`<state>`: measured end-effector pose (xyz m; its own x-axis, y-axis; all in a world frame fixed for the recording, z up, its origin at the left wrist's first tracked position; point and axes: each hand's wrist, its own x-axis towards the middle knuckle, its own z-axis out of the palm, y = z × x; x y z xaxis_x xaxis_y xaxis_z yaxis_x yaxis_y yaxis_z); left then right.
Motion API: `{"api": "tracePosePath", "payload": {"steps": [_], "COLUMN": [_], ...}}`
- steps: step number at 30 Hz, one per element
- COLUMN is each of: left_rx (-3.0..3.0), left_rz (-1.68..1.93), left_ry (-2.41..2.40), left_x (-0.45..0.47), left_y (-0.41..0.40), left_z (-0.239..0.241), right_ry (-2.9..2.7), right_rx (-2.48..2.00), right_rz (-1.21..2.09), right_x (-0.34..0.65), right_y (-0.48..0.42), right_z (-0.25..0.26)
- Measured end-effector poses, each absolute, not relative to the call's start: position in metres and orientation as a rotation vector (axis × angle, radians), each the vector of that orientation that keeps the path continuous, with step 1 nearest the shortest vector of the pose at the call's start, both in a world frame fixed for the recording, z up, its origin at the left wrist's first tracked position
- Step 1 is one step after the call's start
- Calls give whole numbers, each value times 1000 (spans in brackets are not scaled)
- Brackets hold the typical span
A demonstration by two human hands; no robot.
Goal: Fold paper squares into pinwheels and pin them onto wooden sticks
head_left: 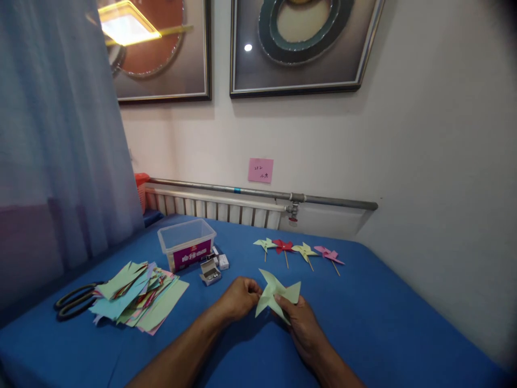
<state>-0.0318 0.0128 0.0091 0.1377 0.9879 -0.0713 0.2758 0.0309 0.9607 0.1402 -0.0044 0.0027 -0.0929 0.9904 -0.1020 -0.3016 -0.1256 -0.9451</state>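
Note:
A pale green paper pinwheel [271,288] is in my right hand [306,327], with the thumb pressed over its middle and the other fingers behind it. My left hand [240,298] is closed just left of the pinwheel, its fingertips curled together at the left blade. Whatever those fingertips hold is hidden. No stick shows on this pinwheel. Farther back lie finished pinwheels on sticks: light green [265,244], red [284,246], yellow [306,250] and pink [329,253].
A pile of coloured paper [133,296] lies at left, partly over black-handled scissors [75,300]. Behind it stand a clear plastic tub [187,245] and a small open box [210,272] of shiny bits. A blue cloth [388,323] covers the table; a radiator [218,207] runs behind.

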Motion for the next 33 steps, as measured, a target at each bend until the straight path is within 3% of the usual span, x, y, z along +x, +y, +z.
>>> {"api": "tracePosePath", "payload": {"steps": [33], "left_rx": [1476], "left_rz": [973], "left_ry": [1344], "left_x": [-29], "left_y": [10], "left_z": [10], "right_ry": [-1030], "right_rx": [-1028], "right_rz": [1424], "right_x": [142], "right_y": [14], "right_z": [-30]}}
